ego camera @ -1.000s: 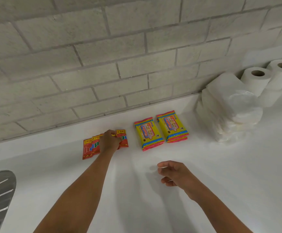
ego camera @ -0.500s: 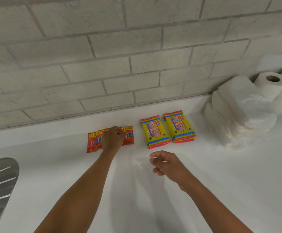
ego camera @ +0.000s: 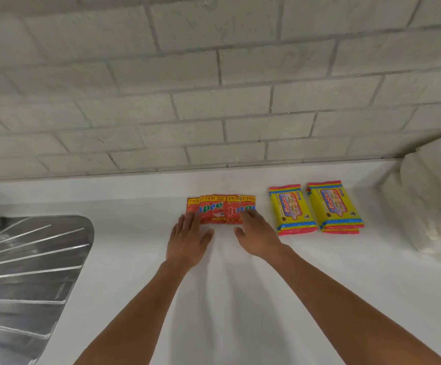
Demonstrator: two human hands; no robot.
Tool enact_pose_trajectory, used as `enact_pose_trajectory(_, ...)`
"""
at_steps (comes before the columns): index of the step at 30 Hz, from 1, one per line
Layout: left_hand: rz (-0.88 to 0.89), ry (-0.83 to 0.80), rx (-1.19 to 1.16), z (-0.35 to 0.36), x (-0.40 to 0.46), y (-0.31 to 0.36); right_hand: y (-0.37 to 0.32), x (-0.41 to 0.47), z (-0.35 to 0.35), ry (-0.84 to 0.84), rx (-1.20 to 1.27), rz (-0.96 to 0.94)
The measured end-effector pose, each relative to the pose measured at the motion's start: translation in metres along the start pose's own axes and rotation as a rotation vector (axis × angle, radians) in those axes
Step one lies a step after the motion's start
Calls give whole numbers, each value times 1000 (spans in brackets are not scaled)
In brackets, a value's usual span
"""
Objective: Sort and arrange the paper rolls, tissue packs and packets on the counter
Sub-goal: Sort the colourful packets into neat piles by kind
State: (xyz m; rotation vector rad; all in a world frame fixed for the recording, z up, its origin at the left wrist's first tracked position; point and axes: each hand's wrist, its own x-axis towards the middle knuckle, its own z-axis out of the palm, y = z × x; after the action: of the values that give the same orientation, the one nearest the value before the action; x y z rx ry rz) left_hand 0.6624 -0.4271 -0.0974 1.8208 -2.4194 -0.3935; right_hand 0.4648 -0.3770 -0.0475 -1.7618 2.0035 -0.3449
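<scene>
Head view, counter: white counter [ego camera: 240,299] running along a grey brick wall [ego camera: 214,88].
Head view, red packets: a row of red packets [ego camera: 219,210] lying flat and overlapping near the centre of the frame, at 12 o'clock from both hands.
Head view, left hand: left hand [ego camera: 187,241] flat on the counter, fingers straight and together, fingertips touching the left end of the red row; it grips nothing.
Head view, right hand: right hand [ego camera: 257,235] with fingers extended, their tips resting on the right end of the red row, thumb spread toward 9 o'clock; it grips nothing.
Head view, yellow packs: two yellow packs [ego camera: 315,206] side by side at 3 o'clock from the red row, apart from it, each with a pink lower edge.
Head view, white tissue packs: stack of white tissue packs [ego camera: 435,196] at the right edge, at 3 o'clock from the yellow packs.
Head view, drainboard: ribbed metal drainboard [ego camera: 24,272] at 9 o'clock, well apart from the packets.
</scene>
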Motion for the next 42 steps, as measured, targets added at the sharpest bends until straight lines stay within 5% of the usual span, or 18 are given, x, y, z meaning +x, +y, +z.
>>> enact_pose_trajectory(17, 75, -66, 97, -5, 3, -4, -3, 18, 37, 5, -249, -39)
enact_pose_trajectory(25, 136, 82, 45, -17, -22, 1, 5, 16, 37, 32, -223, -74)
enact_pose_trajectory(34, 250, 127, 127, -16, -11, 4, 3, 23, 36, 372, -200, -156)
enact_pose_trajectory(42, 250, -3, 205, 3, 4, 6, 10, 24, 52, 188, -257, -100)
